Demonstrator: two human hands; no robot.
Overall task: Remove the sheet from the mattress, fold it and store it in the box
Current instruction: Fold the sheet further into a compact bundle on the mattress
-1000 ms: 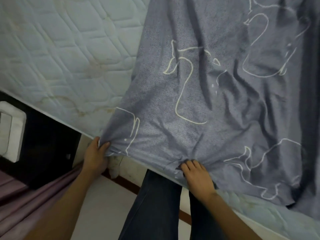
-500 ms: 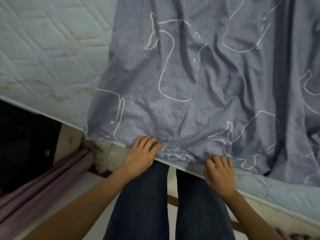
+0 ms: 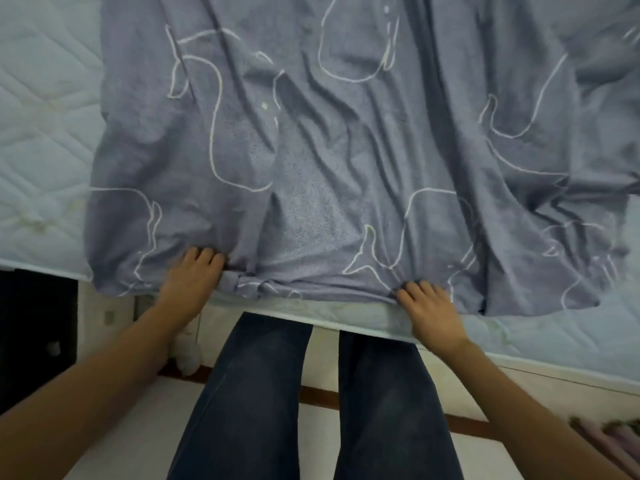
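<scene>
The grey-blue sheet point(image 3: 329, 150), marked with white outline drawings, is seen lying rumpled over the middle and the 3 o'clock side of the mattress point(image 3: 45, 133). The mattress's quilted top is bared at 9 o'clock and along the near edge toward 4 o'clock. The sheet's near hem is bunched at 6 o'clock. There it is clutched by the left grip point(image 3: 194, 275) at about 7 o'clock and by the right grip point(image 3: 433, 310) at about 5 o'clock, with the fingers curled into the cloth. The task is judged to be at an early stage: the left side and near edge are uncovered, but the sheet is not yet off the bed. Pulling it clear, folding it and storing it are left to be done. No box is shown.
</scene>
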